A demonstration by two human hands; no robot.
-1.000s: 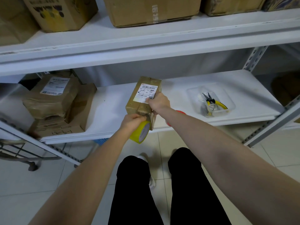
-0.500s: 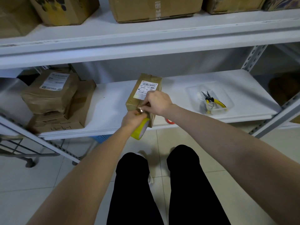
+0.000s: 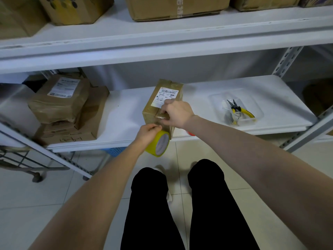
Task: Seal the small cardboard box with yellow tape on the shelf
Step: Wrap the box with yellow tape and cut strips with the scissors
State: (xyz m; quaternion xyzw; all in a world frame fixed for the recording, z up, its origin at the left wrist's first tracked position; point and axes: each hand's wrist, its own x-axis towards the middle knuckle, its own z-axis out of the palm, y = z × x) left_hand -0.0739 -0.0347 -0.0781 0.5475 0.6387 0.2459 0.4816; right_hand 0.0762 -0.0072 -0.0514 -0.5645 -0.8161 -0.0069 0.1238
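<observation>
A small brown cardboard box with a white shipping label stands at the front of the white middle shelf. My right hand rests on the box's near top edge, fingers curled and pinching the tape strip there. My left hand grips the yellow tape roll just below the box's front face, at the shelf's front edge. A short strip runs from the roll up onto the box. The box's lower front is hidden behind my hands.
Taped brown parcels are stacked at the shelf's left. A clear tray with yellow-handled pliers sits at the right. A red object peeks out under my right forearm. Larger cartons fill the shelf above. My legs stand on the tiled floor.
My right hand slid from the label down to the box's near top edge. My left hand with the roll dropped slightly lower, drawing tape down the front.
</observation>
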